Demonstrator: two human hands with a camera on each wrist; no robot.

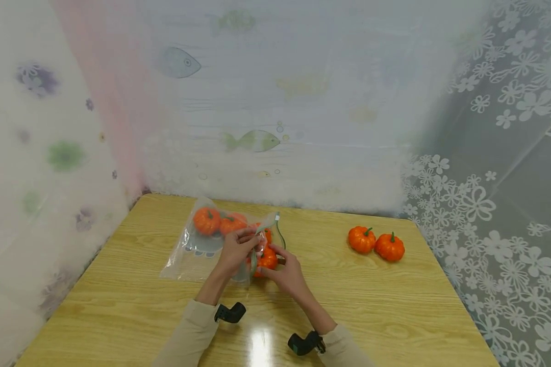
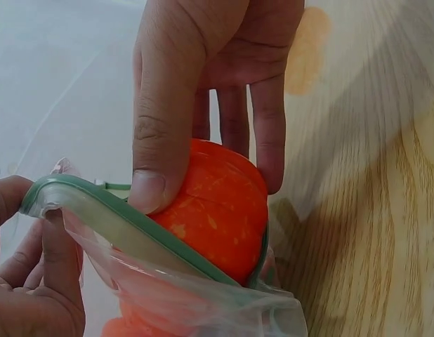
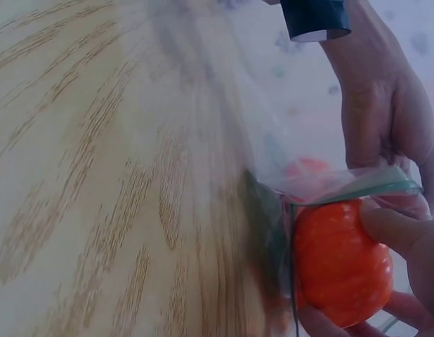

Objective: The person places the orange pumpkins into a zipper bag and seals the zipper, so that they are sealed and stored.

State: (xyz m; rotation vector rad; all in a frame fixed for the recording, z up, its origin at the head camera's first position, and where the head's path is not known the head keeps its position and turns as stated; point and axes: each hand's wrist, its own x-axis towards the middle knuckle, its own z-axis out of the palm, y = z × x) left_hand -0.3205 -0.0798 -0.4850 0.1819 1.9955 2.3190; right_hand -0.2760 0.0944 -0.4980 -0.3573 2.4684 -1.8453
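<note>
One glossy orange lobed pumpkin (image 2: 220,210) sits partway in the mouth of the clear plastic bag (image 1: 179,265), the right hand (image 1: 287,272) curled round it, so the left hand (image 1: 235,250), pinching the green-edged rim (image 2: 157,239), should spread it wide.

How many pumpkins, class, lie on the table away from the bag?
2: one pumpkin to the right of the bag, a second pumpkin just beside it, farther right. No others show.

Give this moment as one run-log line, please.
left hand: holds bag rim; right hand: grips pumpkin at bag rim; inside bag: other pumpkins; table, right side: two pumpkins
</note>
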